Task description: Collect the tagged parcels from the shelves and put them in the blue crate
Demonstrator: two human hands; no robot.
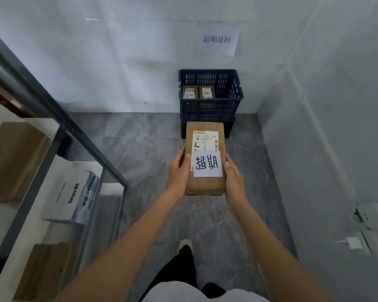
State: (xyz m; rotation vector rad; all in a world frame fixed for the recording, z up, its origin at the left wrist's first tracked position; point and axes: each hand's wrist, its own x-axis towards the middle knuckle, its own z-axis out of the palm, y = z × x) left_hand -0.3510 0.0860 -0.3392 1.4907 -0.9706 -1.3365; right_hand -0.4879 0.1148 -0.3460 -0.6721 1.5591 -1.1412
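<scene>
A brown cardboard parcel with a shipping label and a white handwritten tag is held out in front of me above the floor. My left hand grips its left side with the thumb on top. My right hand grips its right side. The blue crate stands on the floor against the far wall, just beyond the parcel. Two brown parcels with labels stand upright in its left part.
A metal shelf rack runs along the left, holding brown boxes and a white printed bag. A paper sign hangs on the wall above the crate. A wall closes the right side. Grey floor tiles lie ahead.
</scene>
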